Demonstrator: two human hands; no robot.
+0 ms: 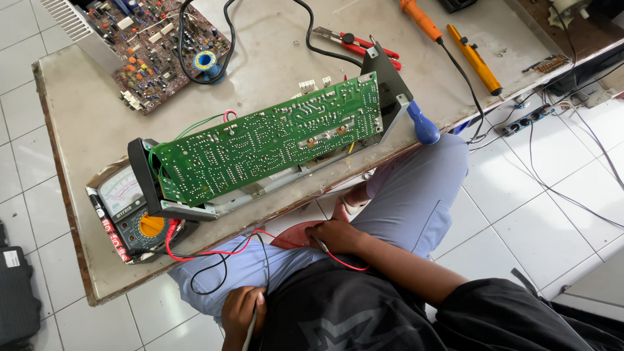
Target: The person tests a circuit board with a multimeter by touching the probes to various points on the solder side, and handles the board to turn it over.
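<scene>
The person sits at the six o'clock edge of the tabletop (97, 110), both hands down in the lap. The right hand (338, 235) has its grip closed on a probe with the red lead (214, 250); the left hand (242, 312) is clenched round a slim pale probe, seemingly the black lead's (224, 266). Both wires run up toward nine o'clock to the analog multimeter (133, 214), which lies flat at the table's edge, dial up where it can be read. The long green circuit board (273, 136) stands propped on its metal chassis, solder side tilted toward the sitter, probably for easy probing. At eleven o'clock an opened grey case (71, 19) holds a brown board (162, 45).
</scene>
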